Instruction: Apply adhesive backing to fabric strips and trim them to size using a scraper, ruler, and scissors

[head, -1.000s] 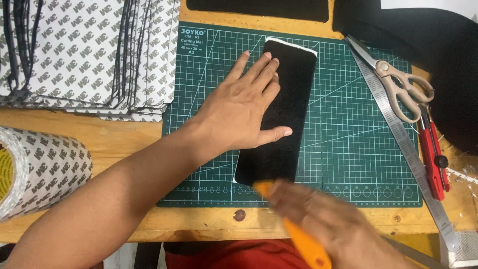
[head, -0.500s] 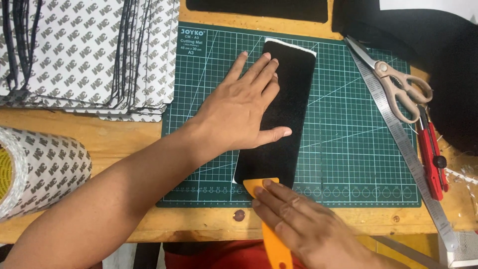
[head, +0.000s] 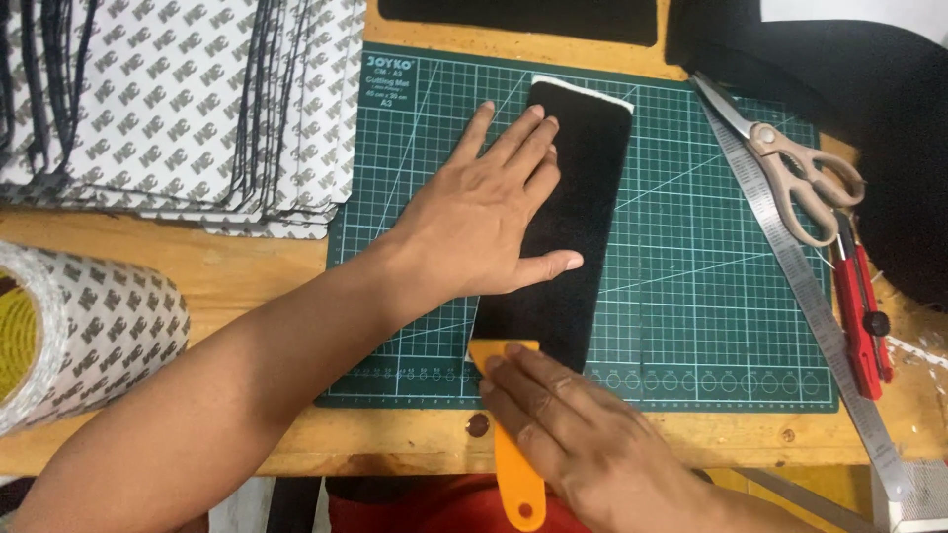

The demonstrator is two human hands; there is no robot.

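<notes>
A long black strip (head: 583, 168) with a white edge at its far end lies on the green cutting mat (head: 711, 296). My left hand (head: 484, 217) presses flat on the strip's left half, fingers spread and thumb pointing right. My right hand (head: 583, 444) grips an orange scraper (head: 509, 424). The scraper's blade rests on the strip's near end, and its handle points back toward me.
Stacked sheets with patterned white backing (head: 168, 109) lie at the far left, and a big roll of the same material (head: 79, 336) sits at the near left. Scissors (head: 800, 173), a steel ruler (head: 805, 286) and a red utility knife (head: 859, 306) lie right of the mat. Black material (head: 849, 109) fills the far right.
My right hand has slid the orange scraper forward, from off the mat's near edge up onto the near end of the black strip. My left hand has stayed put.
</notes>
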